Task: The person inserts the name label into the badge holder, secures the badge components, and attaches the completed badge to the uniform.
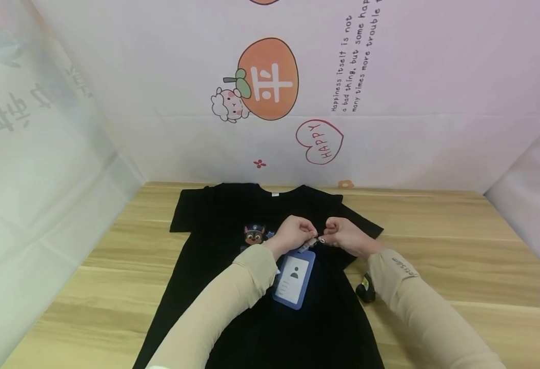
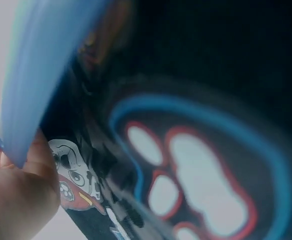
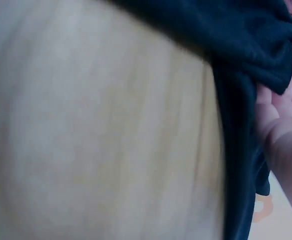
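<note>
A black T-shirt (image 1: 256, 277) lies spread on the table, with cartoon dog prints (image 1: 254, 234) and a paw print (image 2: 201, 180) on its front. On it rests a blue badge holder (image 1: 293, 279) with a white card inside; its edge (image 2: 40, 75) looms blurred in the left wrist view. My left hand (image 1: 294, 234) pinches the holder's short clear strap (image 1: 307, 246) near its top. Facing it, my right hand (image 1: 343, 236) pinches the small metal clip (image 1: 321, 239) at the strap's end. Shirt fabric (image 3: 251, 65) drapes over the right fingers in the right wrist view, partly hiding them.
A small black object with a yellow mark (image 1: 365, 289) sits beside the right forearm. Wood-grain tabletop (image 1: 440, 246) extends on both sides of the shirt. A printed white backdrop (image 1: 182, 102) rises behind the table and at its sides.
</note>
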Tool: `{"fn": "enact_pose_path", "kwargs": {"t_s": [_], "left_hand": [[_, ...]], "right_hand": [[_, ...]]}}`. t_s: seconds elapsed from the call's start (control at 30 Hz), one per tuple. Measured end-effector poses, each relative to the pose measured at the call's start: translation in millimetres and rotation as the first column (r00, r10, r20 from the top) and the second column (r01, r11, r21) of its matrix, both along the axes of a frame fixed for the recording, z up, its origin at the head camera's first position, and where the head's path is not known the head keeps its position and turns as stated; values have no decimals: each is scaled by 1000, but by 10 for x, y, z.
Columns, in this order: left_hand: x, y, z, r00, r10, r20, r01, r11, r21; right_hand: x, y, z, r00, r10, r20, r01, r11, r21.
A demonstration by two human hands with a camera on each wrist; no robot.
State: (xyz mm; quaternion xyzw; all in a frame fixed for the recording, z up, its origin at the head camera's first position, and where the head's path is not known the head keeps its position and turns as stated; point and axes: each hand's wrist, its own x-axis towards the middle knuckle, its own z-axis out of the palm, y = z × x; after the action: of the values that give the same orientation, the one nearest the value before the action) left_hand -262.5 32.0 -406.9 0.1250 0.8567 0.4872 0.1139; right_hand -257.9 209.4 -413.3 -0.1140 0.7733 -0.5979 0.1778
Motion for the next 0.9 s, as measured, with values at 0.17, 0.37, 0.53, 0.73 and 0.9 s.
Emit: {"fn": "enact_pose_path", "kwargs": {"t_s": [0.17,0.37,0.53,0.73,0.9], "left_hand": [[-6,-17,-22,998,30,46,-34,995,92],[-23,-48,2,998,29,64,-38,988,152],[-45,-71,4,997,11,70,-19,993,121],[-52,-69,7,995,-10,96,0,994,108],[-33,-57,23,995,10,94,-21,994,109]], "right_hand": [[22,23,-29,997,-16,69,26,989,-145],[24,19,-51,993,8,120,32,944,-328],[38,-11,-64,985,33,170,40,911,-411],[47,-4,-49,978,44,204,47,905,-423],[41,-12,-34,987,19,158,34,945,-326]]}}
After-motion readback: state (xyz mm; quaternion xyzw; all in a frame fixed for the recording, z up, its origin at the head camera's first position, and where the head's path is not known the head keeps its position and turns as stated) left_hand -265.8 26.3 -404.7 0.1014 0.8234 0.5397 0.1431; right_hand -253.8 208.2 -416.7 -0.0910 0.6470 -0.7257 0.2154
